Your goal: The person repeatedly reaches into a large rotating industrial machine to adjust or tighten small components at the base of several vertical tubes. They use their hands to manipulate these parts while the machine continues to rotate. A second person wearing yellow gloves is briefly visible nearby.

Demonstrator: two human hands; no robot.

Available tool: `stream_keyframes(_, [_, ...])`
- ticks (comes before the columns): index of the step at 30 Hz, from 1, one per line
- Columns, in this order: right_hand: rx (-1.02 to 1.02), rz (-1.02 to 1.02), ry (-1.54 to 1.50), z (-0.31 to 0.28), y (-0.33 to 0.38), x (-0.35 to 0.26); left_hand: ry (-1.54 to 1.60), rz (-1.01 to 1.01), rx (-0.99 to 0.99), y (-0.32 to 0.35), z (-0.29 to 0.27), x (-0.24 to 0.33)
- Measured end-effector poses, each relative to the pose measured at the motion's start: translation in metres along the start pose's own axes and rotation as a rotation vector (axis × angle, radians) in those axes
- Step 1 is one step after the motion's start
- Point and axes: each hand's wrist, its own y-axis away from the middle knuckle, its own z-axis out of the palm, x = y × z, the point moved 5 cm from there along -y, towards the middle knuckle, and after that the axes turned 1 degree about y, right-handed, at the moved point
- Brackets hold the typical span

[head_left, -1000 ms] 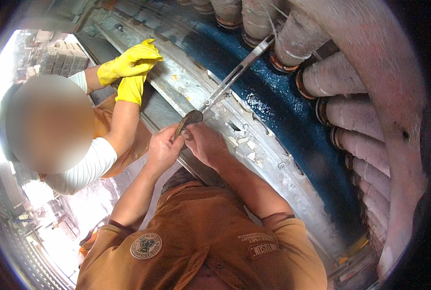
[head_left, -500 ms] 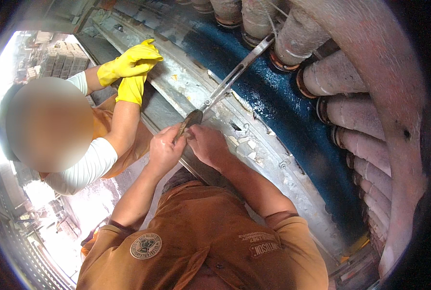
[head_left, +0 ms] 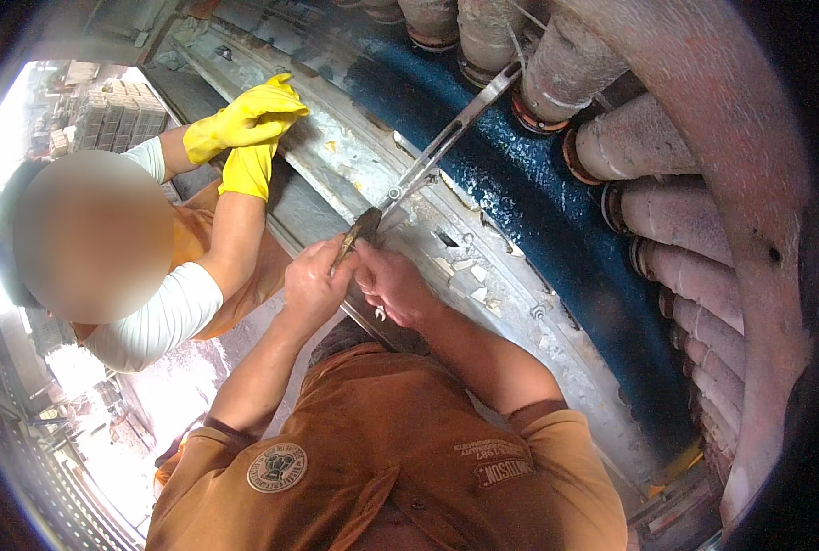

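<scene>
My left hand (head_left: pixel 314 280) is closed around a brown, worn metal tool (head_left: pixel 362 228), whose wide head meets the near end of a slotted metal bar (head_left: pixel 446 140). The tool's exact kind is unclear. Close beside it, my right hand (head_left: pixel 394 283) is closed on a small wrench. Only the silvery open jaw of the wrench (head_left: pixel 380 314) pokes out below the palm; the fingers cover the rest. My right fingertips are at the brown tool's edge; whether they touch it I cannot tell. The bar slants away over a dark blue wet surface (head_left: pixel 538 216), with a bolt near its close end.
A pale metal ledge (head_left: pixel 510 317) with broken chips runs under my hands. Cone-shaped pipes (head_left: pixel 634 147) line the far and right side beneath a curved pinkish rim (head_left: pixel 749 184). At the left, a person in yellow rubber gloves (head_left: pixel 253 119) stands by the ledge, gloved hands together.
My right hand has turned and drawn slightly toward me, and the wrench jaw now shows beneath it. The left hand, brown tool and bar stay nearly where they were.
</scene>
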Motion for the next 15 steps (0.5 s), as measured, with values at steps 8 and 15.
stream_keyframes(8, [0.293, -0.642, 1.354, 0.001, 0.013, -0.029, 0.090, 0.001, -0.012, 0.003, 0.007, -0.004])
stream_keyframes(15, [0.212, -0.810, 1.476, 0.004, 0.019, -0.034, 0.137, -0.075, -0.022, 0.003, 0.004, 0.001])
